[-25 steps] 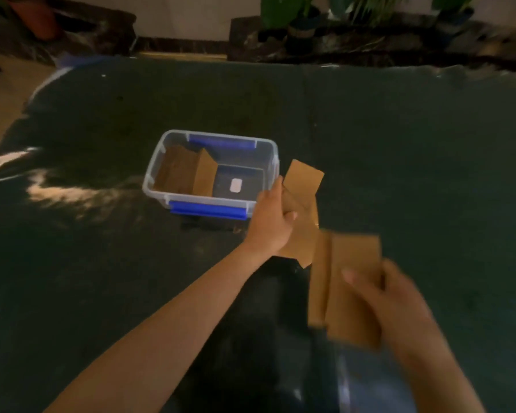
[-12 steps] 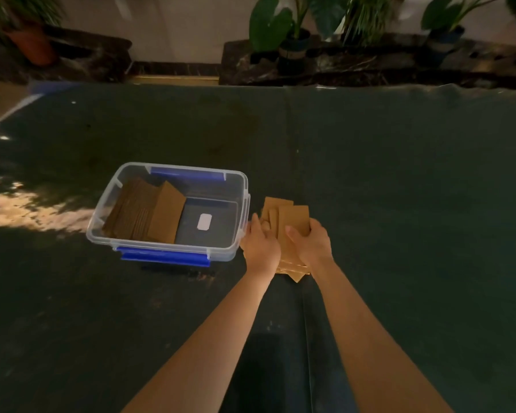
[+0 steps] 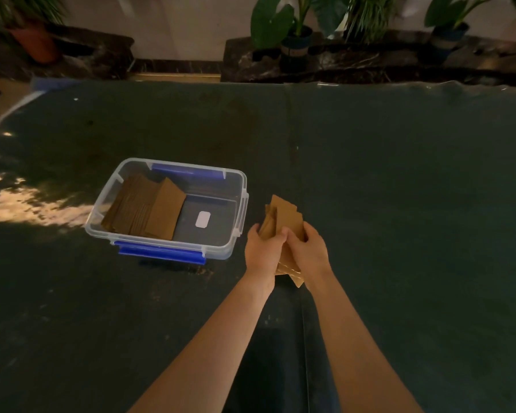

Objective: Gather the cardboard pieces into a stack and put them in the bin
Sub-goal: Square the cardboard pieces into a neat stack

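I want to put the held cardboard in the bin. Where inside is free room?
The clear plastic bin with blue latches is bare on its right half, around the white label. Its left half is crowded with brown cardboard pieces.

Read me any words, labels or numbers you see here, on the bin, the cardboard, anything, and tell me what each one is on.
No text can be read anywhere in this view.
White sticker on the floor of the clear bin: looks blank, or too small and blurred to read.
Cardboard pieces in the bin: plain brown, no print visible.
Cardboard stack held by the left hand and right hand: no print visible.
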`<action>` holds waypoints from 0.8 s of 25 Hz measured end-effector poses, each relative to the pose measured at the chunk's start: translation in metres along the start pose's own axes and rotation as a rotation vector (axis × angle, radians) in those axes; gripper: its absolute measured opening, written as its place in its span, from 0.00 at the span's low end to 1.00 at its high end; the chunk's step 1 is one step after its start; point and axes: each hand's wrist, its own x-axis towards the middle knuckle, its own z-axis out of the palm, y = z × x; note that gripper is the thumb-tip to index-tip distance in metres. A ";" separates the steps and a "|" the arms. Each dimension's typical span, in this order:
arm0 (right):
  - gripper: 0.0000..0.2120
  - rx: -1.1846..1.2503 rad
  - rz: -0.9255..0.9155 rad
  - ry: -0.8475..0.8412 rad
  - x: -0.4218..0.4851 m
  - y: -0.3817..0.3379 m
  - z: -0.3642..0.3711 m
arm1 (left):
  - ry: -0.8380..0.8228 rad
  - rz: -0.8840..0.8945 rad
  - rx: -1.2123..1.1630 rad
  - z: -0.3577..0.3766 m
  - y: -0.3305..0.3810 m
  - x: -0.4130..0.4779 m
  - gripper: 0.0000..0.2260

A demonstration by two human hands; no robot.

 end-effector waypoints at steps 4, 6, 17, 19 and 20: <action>0.22 0.320 0.035 -0.076 -0.036 0.004 -0.008 | -0.133 0.273 0.191 -0.005 -0.003 -0.027 0.25; 0.21 0.441 0.023 -0.063 -0.065 0.011 -0.007 | -0.192 0.418 0.375 -0.022 -0.004 -0.045 0.25; 0.24 0.311 0.080 -0.260 -0.198 0.034 0.138 | -0.047 0.423 1.139 -0.250 -0.008 -0.134 0.26; 0.25 0.293 0.031 -0.262 -0.198 0.030 0.157 | -0.013 0.441 1.216 -0.267 -0.010 -0.138 0.27; 0.24 0.273 -0.035 -0.242 -0.196 0.028 0.165 | -0.013 0.476 1.251 -0.269 -0.012 -0.138 0.27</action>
